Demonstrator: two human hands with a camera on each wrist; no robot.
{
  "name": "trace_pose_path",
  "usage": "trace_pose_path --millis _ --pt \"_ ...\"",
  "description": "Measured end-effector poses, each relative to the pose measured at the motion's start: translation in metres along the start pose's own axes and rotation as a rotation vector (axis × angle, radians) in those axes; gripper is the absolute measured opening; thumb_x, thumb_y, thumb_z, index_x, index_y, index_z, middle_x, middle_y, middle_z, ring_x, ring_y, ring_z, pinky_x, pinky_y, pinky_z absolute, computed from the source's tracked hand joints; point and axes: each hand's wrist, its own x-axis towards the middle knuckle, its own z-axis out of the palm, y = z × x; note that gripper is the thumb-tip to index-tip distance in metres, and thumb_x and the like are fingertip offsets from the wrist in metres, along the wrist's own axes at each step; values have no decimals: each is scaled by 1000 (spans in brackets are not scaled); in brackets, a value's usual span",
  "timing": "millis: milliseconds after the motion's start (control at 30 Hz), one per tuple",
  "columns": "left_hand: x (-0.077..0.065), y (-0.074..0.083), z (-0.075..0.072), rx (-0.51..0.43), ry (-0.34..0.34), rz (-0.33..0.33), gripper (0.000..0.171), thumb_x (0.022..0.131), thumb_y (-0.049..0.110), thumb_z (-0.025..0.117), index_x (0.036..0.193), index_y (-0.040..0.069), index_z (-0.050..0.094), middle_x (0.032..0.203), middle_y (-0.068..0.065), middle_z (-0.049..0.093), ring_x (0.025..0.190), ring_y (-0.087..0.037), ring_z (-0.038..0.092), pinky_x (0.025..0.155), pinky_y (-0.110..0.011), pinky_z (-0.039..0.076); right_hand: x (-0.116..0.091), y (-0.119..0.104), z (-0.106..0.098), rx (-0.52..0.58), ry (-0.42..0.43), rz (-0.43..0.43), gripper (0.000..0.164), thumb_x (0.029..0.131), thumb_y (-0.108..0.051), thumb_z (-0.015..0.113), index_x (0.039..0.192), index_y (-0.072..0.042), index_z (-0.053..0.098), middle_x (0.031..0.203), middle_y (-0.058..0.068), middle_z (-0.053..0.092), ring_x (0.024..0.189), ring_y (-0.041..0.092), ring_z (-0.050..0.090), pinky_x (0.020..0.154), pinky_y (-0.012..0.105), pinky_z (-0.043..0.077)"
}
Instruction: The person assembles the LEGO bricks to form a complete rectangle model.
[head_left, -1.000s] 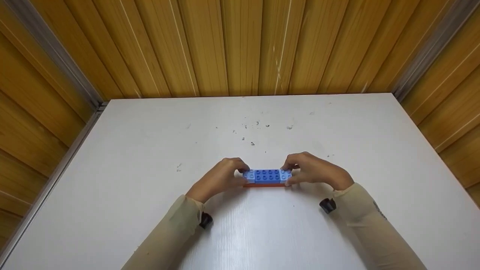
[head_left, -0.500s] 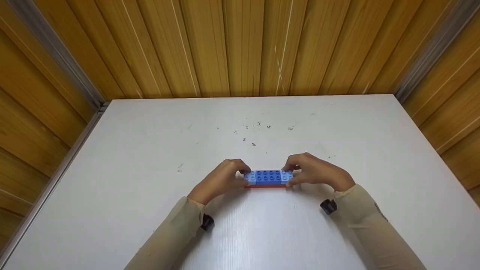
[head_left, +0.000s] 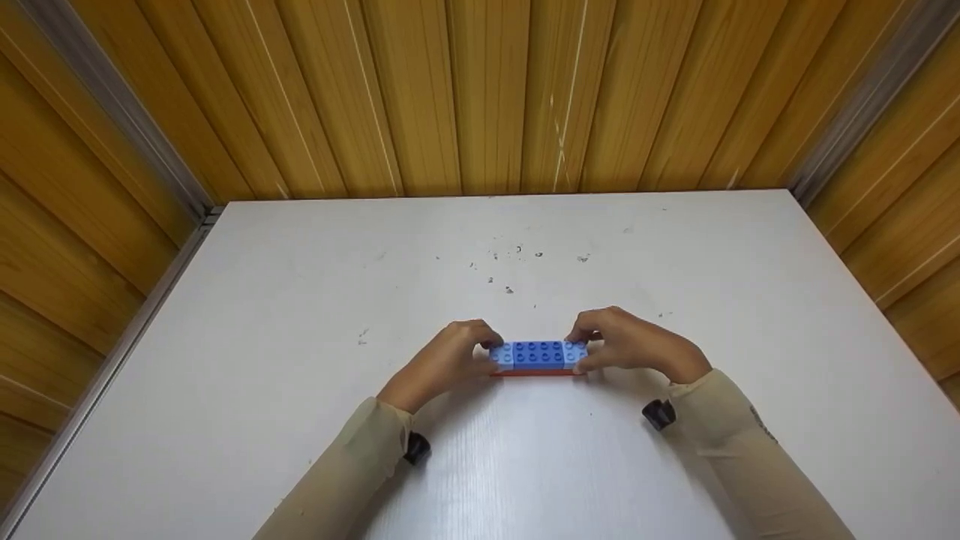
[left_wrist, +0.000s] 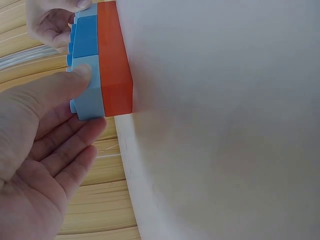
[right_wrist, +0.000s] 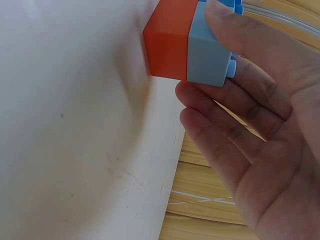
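A long red toy building brick [left_wrist: 114, 60] lies on the white table, with a row of blue bricks on top of it. In the row, a darker blue brick [head_left: 538, 355] sits between a light blue brick [left_wrist: 89, 95] at the left end and another light blue brick [right_wrist: 207, 52] at the right end. My left hand [head_left: 444, 360] pinches the left light blue brick, thumb on its near side and fingers behind. On the other end my right hand [head_left: 637, 343] pinches the right light blue brick the same way. The studs face up.
The white table [head_left: 300, 300] has dark scuff marks beyond the bricks. Yellow wood-patterned panels [head_left: 487, 97] stand behind it and at both sides. A black wrist camera [head_left: 417, 448] sits under the left sleeve, another black camera [head_left: 659, 414] at the right sleeve.
Both hands keep their hold on the end bricks and the stack stays in place. The head view has shifted very slightly.
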Motion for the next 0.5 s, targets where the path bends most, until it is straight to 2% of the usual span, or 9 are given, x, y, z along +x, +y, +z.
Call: trace_pose_path --millis 133,333,500 --pt "0 0 1 -6 -8 -16 29 80 5 74 109 1 71 103 -8 70 98 -19 65 88 -30 53 0 1 0 -3 -5 2 32 76 -18 81 103 -7 68 105 5 69 100 19 61 91 42 49" --pt "-2 2 0 6 -13 -31 28 81 8 75 108 3 71 103 -6 69 99 -19 64 90 -31 52 0 1 0 -7 -13 -41 30 78 -20 79 101 -7 66 106 6 69 104 25 62 92 45 50" --pt "-1 0 -1 28 -1 -10 28 81 9 75 108 2 70 104 -7 69 100 -20 64 91 -33 52 -1 1 -1 -5 -11 -40 31 79 -21 78 104 -7 65 110 7 68 108 26 62 94 47 49"
